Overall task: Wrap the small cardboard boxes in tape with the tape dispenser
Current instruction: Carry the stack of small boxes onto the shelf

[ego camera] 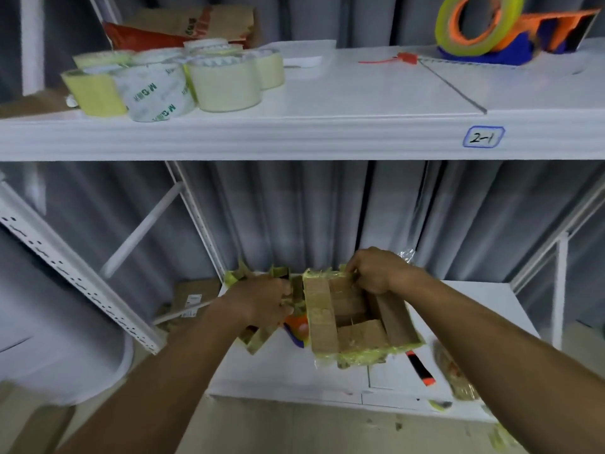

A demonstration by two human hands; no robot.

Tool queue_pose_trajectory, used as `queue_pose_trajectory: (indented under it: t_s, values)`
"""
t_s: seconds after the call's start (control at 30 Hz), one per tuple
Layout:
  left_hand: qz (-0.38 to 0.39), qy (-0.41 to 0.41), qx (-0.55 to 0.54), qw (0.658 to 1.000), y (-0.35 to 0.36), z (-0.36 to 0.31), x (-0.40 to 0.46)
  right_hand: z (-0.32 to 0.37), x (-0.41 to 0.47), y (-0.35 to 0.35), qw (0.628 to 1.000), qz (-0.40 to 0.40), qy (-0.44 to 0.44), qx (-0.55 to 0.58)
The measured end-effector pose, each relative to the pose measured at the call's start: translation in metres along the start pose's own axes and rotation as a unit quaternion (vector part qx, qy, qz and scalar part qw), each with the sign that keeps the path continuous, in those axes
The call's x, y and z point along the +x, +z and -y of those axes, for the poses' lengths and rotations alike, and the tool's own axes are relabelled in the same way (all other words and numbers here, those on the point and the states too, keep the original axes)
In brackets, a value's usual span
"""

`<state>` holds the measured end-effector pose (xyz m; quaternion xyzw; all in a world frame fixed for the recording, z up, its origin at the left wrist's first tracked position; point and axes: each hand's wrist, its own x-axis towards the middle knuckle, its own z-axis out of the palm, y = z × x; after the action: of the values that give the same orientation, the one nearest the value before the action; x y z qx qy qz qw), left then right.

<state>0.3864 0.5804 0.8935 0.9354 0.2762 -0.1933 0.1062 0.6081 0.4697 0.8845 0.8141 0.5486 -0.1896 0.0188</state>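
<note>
A small cardboard box [353,319], open on top and edged with yellowish tape, sits on the lower white shelf [294,365]. My right hand [376,271] grips its far rim. My left hand [262,303] grips a tape-covered cardboard piece [262,335] to the left of the box. An orange and blue object [296,329] shows between the two, mostly hidden. On the upper shelf at the right stands an orange and blue tape dispenser [510,31] loaded with a yellowish roll.
Several tape rolls [173,80] cluster on the upper shelf [360,93] at the left, behind them a brown paper bag [196,24]. An orange and black cutter [420,368] and a taped bundle [453,371] lie on the lower shelf's right. Flat cardboard [193,296] lies behind the left upright.
</note>
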Motion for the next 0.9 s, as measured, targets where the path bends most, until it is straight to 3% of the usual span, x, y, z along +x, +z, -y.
queue_pose_trajectory:
  t_s: [0.3,0.43,0.7,0.9]
  values:
    - [-0.035,0.077,-0.022,0.996,0.022,0.132,0.073,0.059,0.091,0.037,0.997,0.010,0.079,0.021]
    - [0.002,0.091,-0.031,0.995,0.034,0.167,0.093,0.079,0.110,0.048,0.991,0.014,0.127,0.037]
    - [-0.014,0.096,-0.030,0.995,0.057,0.156,0.135,0.057,0.152,0.077,0.993,0.007,0.114,0.027]
    - [-0.025,0.105,-0.034,0.994,0.119,0.138,0.183,0.028,0.173,0.140,0.998,0.020,0.066,-0.013]
